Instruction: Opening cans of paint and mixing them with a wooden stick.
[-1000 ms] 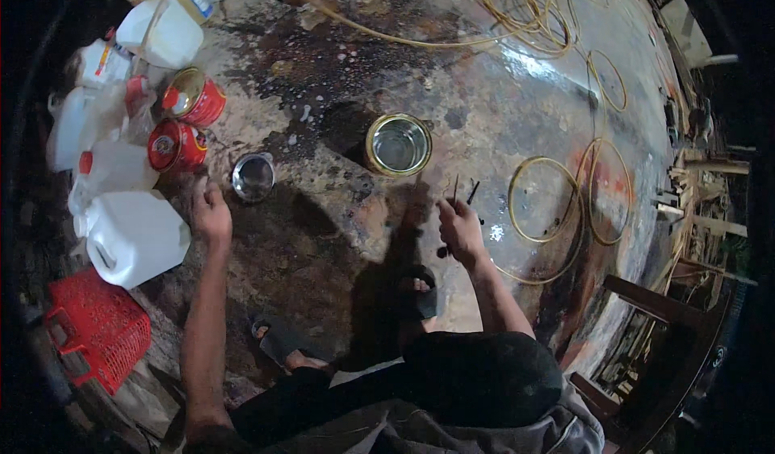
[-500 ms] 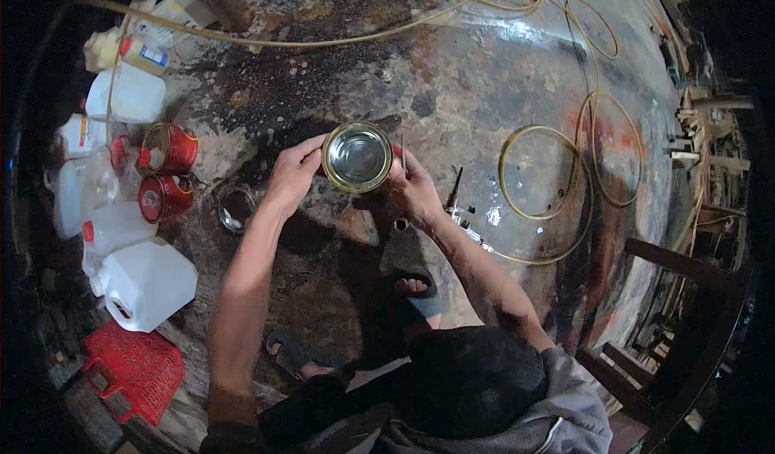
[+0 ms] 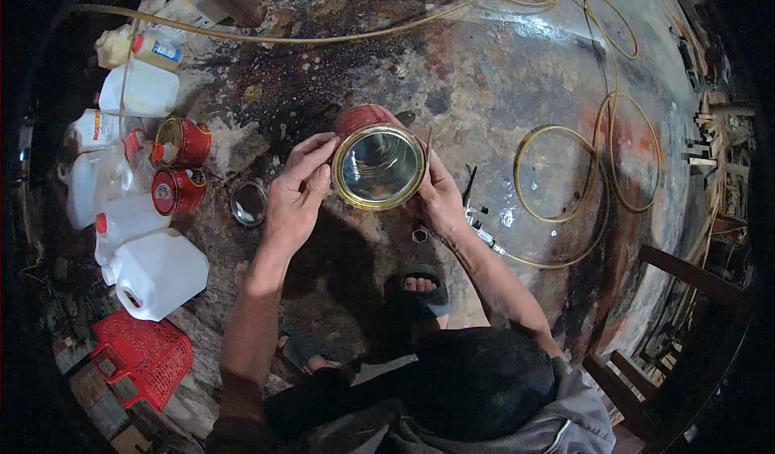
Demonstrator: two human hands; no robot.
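Observation:
A red metal can with a gold rim is held up between my hands, its open mouth tilted toward me and its shiny bare inside showing. My left hand grips the can's left side, thumb and fingers closed at the rim. On the other side, my right hand has its fingers closed around the wall, partly hidden behind the can. A thin dark sliver rises beside that hand; I cannot make out what it is. Down on the floor near my right forearm lies a spray gun joined to a hose.
Plastic jugs, two red cans and a red basket line the left. A round shiny lid-like piece lies beside them. A yellowish hose loops across the stained floor at right. Wooden pieces stand at the right edge.
The can has tipped further toward me, so its red outer side now shows beyond the rim, and it appears larger. Both hands stay on it. The whole view has shifted slightly.

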